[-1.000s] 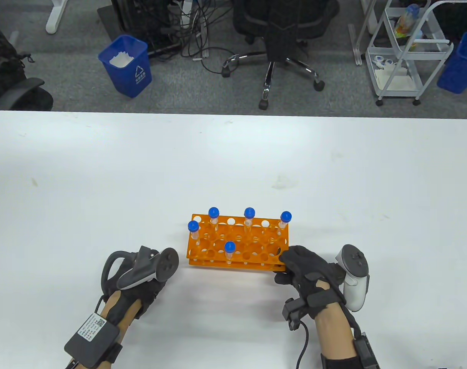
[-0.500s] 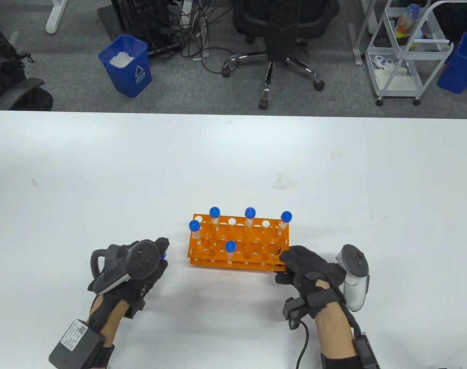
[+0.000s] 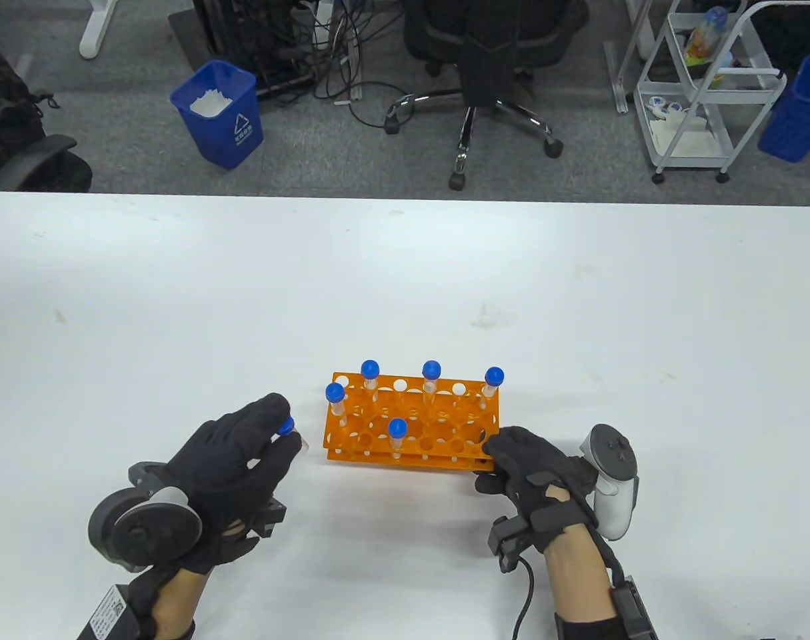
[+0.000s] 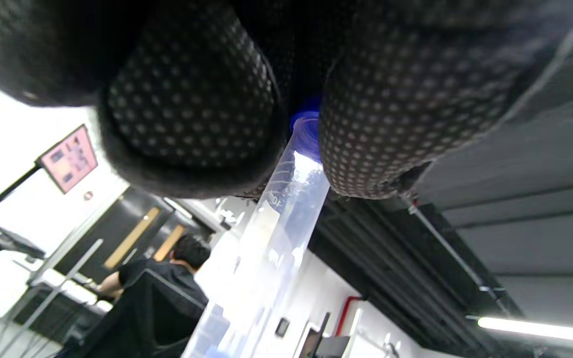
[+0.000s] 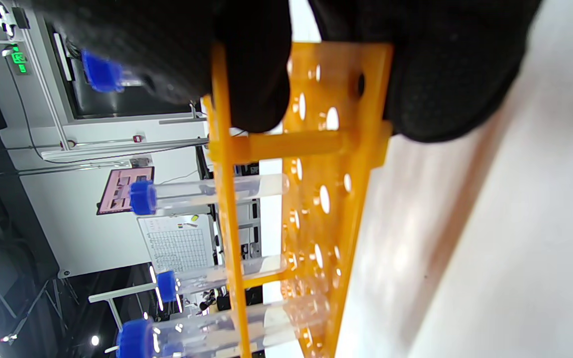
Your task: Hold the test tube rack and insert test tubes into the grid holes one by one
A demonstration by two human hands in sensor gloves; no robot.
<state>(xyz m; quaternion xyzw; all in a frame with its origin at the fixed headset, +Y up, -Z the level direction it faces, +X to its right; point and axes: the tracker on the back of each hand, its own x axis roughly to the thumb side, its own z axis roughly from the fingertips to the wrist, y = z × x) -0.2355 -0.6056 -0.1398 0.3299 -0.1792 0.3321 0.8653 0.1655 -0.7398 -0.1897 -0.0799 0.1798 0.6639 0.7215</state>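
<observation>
An orange test tube rack (image 3: pixel 411 421) stands on the white table (image 3: pixel 405 280) with several blue-capped tubes (image 3: pixel 397 430) upright in its holes. My right hand (image 3: pixel 511 463) grips the rack's near right corner; the right wrist view shows the fingers (image 5: pixel 251 69) around the rack's orange end (image 5: pixel 346 149). My left hand (image 3: pixel 271 433) is raised just left of the rack and pinches a clear test tube (image 3: pixel 291 433) near its blue cap. In the left wrist view this tube (image 4: pixel 276 214) sticks out from between my fingertips (image 4: pixel 192 119).
Beyond the table's far edge are a blue bin (image 3: pixel 221 113), an office chair (image 3: pixel 491 67), a tangle of cables (image 3: pixel 325 60), a white cart (image 3: pixel 705 93) and another blue bin (image 3: pixel 798 110). A faint smudge (image 3: pixel 488 317) marks the table behind the rack.
My left hand has turned over, tracker now near side, and lifted toward the rack's left end; the blue-capped tube now shows between its fingertips. The right hand and the rack have barely moved.
</observation>
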